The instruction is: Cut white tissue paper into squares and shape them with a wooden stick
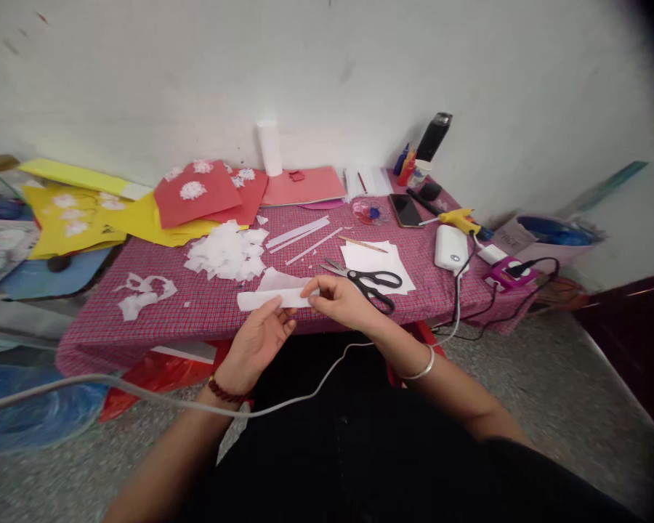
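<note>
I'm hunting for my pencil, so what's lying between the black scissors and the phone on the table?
In the head view, between the scissors and the phone lies a stack of white paper sheets, with a thin wooden stick or pencil at its far edge.

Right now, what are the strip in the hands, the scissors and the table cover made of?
Strip, pinched by left hand and right hand: thin white paper, matte, with a folded edge. Scissors: shiny metal blades, black handles, likely plastic. Table cover: red checked cloth, it seems; it drapes over the edge.
</note>
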Tool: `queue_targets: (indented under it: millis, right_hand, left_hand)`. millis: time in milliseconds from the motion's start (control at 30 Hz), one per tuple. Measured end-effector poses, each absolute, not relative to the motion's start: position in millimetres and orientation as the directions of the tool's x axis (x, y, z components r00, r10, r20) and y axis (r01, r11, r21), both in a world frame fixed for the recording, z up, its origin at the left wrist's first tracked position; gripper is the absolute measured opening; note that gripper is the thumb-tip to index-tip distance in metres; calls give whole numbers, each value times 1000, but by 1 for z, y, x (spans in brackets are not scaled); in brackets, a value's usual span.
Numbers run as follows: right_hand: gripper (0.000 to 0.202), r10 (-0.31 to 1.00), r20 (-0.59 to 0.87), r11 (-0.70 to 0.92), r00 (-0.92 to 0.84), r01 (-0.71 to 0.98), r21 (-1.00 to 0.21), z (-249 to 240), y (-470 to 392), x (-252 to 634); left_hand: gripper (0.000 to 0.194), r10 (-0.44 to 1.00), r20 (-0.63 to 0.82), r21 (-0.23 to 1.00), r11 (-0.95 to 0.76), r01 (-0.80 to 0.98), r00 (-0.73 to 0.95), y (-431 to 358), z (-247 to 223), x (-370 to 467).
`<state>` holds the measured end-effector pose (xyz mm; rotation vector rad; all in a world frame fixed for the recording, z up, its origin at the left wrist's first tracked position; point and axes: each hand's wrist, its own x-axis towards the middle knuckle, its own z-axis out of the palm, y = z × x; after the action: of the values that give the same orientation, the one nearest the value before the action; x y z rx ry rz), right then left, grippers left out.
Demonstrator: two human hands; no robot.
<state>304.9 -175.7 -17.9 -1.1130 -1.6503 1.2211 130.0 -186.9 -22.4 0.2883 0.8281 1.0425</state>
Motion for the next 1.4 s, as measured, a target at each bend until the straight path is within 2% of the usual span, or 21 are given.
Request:
queue_targets:
  millis: [100, 200, 267, 333, 400, 533, 733, 833, 900, 933, 967, 1000, 1067, 1167, 1233, 1400]
  right_hand:
    - [21, 935, 166, 264, -312, 303, -916, -16, -175, 317]
    - [34, 926, 299, 377, -230, 508, -775, -15, -177, 356]
    - [36, 935, 331, 319, -124, 701, -638, -19, -183, 391]
    - [39, 948, 304, 239, -94, 841, -486, -29, -192, 422]
    - [45, 960, 230, 242, -162, 890, -386, -40, -200, 441]
    - [52, 960, 144, 269, -238, 927, -262, -50, -203, 444]
    - [57, 970, 75, 236, -229, 966, -106, -40, -183, 433]
    - [51, 983, 105, 162, -149, 979, -122, -30, -179, 434]
    - [48, 981, 137, 168, -137, 954, -249, -20, -183, 432]
    - [48, 978, 149, 195, -147, 898, -395, -14, -188, 428]
    - [52, 974, 129, 226, -185, 771, -596, -8, -193, 422]
    - [55, 960, 49, 215, -277, 612, -761, -4, -199, 415]
    - [63, 878, -30, 127, -478, 294, -947, 2, -211, 395]
    - [68, 712, 22, -4, -701, -35, -999, -3, -224, 364]
    - [63, 660, 31, -74, -751, -106, -992, -12, -228, 348]
    - [62, 654, -17, -229, -756, -177, -957, -28, -229, 333]
  left_hand:
    - [18, 843, -502, 582, 494, -646, 192, -184, -24, 129]
    - [17, 856, -505, 575, 430, -696, 112, -179, -18, 122]
    - [21, 867, -497, 579, 367, -728, 41, -174, -13, 115]
    - [24, 875, -485, 586, 308, -749, -20, -168, -10, 107]
    - [24, 886, -460, 589, 259, -765, -53, -164, -10, 101]
    - [21, 925, -373, 601, 180, -779, -74, -158, -15, 93]
    - [15, 951, -291, 662, 123, -739, -102, -156, -20, 83]
    - [11, 946, -298, 654, 109, -749, -123, -155, -15, 79]
    - [13, 944, -303, 634, 97, -767, -131, -156, -10, 78]
    - [16, 941, -309, 620, 92, -779, -134, -157, -7, 78]
    - [18, 938, -320, 607, 95, -789, -133, -157, -5, 79]
    - [19, 935, -330, 596, 99, -797, -130, -158, -3, 80]
    - [19, 933, -338, 585, 109, -804, -119, -159, -1, 81]
    - [18, 941, -323, 590, 114, -799, -105, -160, -2, 81]
    - [17, 949, -301, 589, 106, -802, -95, -160, -5, 81]
    - [15, 972, -225, 580, 77, -811, -69, -161, -6, 80]
